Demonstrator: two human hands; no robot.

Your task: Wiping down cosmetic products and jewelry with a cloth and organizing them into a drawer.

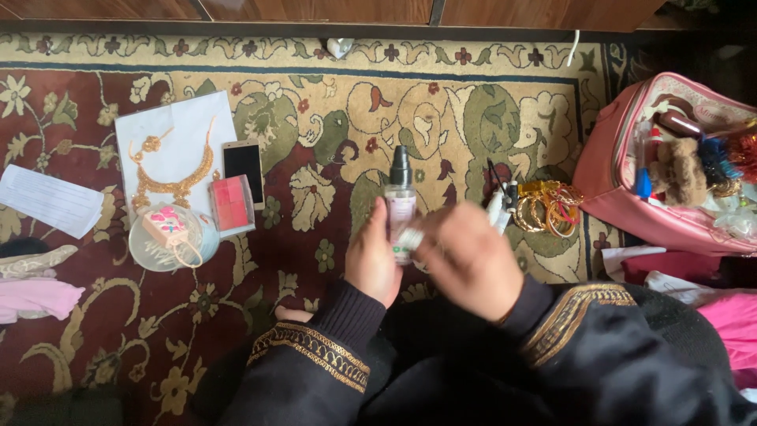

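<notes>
Patterned floor carpet (331, 118) in dark red, cream and green. At left: white sheet of paper (169, 126) bearing a gold necklace (169, 185), gold-cased smartphone (244, 163), small red box (230, 203), round clear lid (150, 248), lined paper slip (49, 199). At right: gold bangles (548, 207), open pink case (611, 162).

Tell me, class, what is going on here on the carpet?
A person sitting on a patterned carpet holds a small clear spray bottle with a black top upright in the left hand. The right hand is blurred beside it, at the bottle's lower part. To the left lie a gold necklace on white paper, a phone and a small red box. Gold bangles and an open pink case sit to the right.
</notes>
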